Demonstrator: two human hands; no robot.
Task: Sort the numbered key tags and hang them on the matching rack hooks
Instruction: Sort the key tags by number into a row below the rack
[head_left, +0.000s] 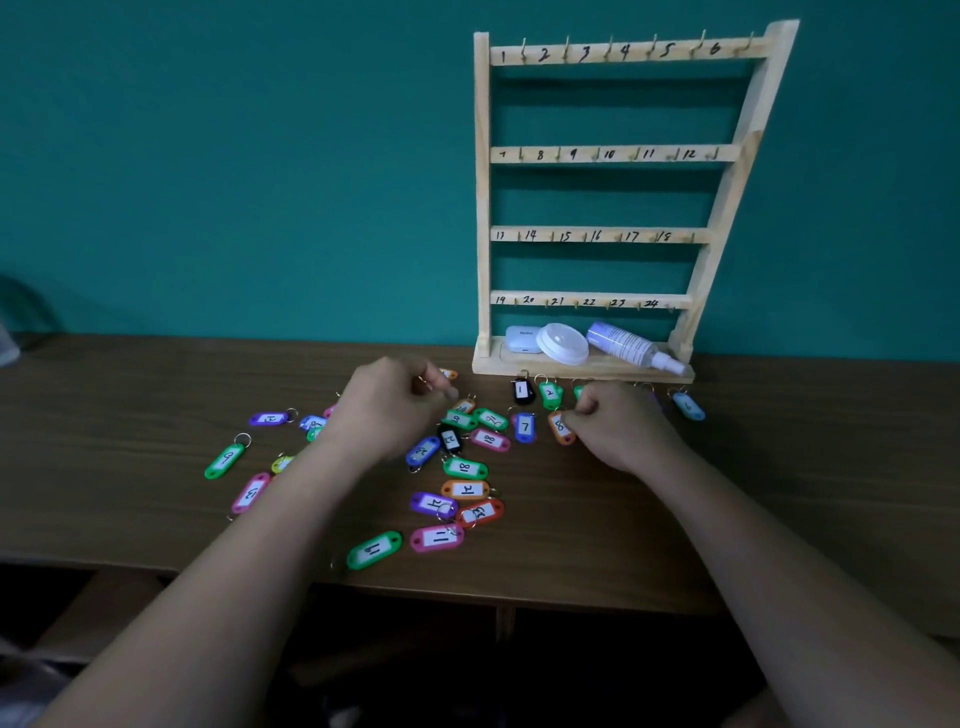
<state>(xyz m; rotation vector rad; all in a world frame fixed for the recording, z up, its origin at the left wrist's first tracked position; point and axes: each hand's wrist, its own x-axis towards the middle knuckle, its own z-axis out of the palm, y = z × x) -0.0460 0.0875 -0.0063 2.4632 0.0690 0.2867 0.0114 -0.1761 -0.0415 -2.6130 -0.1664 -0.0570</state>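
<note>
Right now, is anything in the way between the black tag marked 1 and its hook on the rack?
Nothing visible does. The black tag 1 lies just before the rack; hook 1, top left, is bare. The spray bottle and round lid lie low on its base.

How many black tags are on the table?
2. The black tag marked 1 lies before the rack; the other black tag sits in the pile by the left hand, which may hide more.
</note>
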